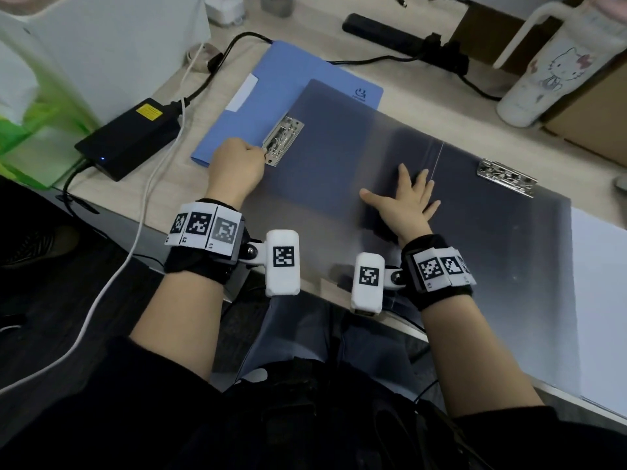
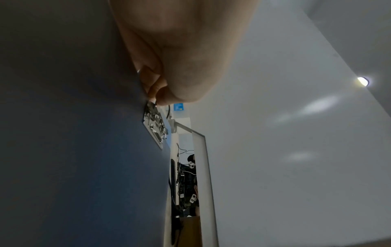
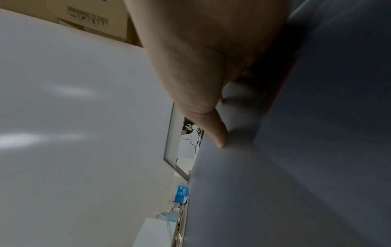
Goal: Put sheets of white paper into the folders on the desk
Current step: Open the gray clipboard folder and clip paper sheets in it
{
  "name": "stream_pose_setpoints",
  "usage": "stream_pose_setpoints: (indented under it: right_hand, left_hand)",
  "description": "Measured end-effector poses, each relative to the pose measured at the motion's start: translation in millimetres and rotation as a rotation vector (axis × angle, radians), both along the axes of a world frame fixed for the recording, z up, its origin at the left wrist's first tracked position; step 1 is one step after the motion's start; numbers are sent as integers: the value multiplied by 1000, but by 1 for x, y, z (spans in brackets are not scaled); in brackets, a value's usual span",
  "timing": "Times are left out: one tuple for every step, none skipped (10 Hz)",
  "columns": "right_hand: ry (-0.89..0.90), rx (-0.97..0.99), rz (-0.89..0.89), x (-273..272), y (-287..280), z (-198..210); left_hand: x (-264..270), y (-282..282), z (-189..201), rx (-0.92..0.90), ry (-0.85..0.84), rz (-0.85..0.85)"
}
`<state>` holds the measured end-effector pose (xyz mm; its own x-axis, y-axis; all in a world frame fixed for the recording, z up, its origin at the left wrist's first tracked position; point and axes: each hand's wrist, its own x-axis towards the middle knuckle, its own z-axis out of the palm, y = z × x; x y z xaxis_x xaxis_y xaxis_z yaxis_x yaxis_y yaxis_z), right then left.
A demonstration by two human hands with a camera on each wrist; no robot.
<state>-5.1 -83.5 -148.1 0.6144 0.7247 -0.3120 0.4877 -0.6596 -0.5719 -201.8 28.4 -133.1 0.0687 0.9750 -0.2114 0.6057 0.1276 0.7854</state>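
A dark grey-blue folder (image 1: 339, 154) lies open across the desk, with a metal clip (image 1: 283, 139) on its left leaf and a second clip (image 1: 505, 178) on its right leaf. My left hand (image 1: 237, 164) is curled, its fingertips pinching the lever end of the left clip (image 2: 155, 125). My right hand (image 1: 407, 198) lies flat with fingers spread on the folder near its spine, thumb (image 3: 217, 132) pressing the surface. A light blue closed folder (image 1: 271, 96) lies underneath at the back left. White paper (image 1: 600, 300) shows at the right edge.
A black power brick (image 1: 129, 137) with cables sits at the left. Further back are a black power strip (image 1: 390, 32) and a white bottle (image 1: 549, 69) at the right. Cardboard boxes (image 1: 590, 123) stand at the far right.
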Motion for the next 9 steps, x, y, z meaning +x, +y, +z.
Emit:
stream_pose_setpoints:
  right_hand:
    - [-19,-20,18,1,2,-4]
    - [-45,-48,35,0,2,-6]
    - [-58,-67,43,0,3,-6]
    - [-68,-76,44,-1,3,-7]
    - [-73,-83,50,-2,3,-7]
    - [-81,-95,54,-2,3,-6]
    - [-87,-107,57,-2,3,-6]
    - [-95,-112,56,-3,3,-6]
    - [-93,-114,57,-2,3,-6]
  left_hand:
    - [1,3,-8,-37,-103,41]
    - [-1,3,-15,-65,-137,112]
    - [-1,6,-15,-110,-231,178]
    - [-2,11,-14,-138,-290,192]
    - [-8,14,-15,-189,-315,171]
    - [-11,16,-16,-249,-299,145]
    - [-8,18,-17,-241,-351,199]
    - [-8,18,-19,-258,-378,231]
    - [-11,17,-16,-307,-399,173]
